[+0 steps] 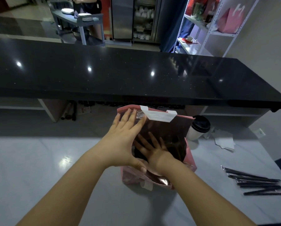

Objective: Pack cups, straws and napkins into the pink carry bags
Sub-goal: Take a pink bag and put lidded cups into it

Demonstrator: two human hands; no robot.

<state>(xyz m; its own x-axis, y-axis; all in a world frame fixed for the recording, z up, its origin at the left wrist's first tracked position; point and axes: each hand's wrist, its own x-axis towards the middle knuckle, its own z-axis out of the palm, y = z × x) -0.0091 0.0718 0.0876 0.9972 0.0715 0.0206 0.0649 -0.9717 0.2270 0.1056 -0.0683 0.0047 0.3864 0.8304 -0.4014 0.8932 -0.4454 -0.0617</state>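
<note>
Cup [199,128], napkins [224,141], straws [257,183] (black, wrapped) right of pink bag [189,157]; counter [120,75] behind.

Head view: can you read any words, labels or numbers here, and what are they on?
White strip on the pink bag: faint printed lines, too blurred to read.
Packet under the black counter: red marks, too blurred to read.
Nothing else shows text.

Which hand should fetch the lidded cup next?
Probably right. The cup stands right of the pink bag, nearer the right hand, which is inside the bag; the left hand presses the bag's wall open.
</note>
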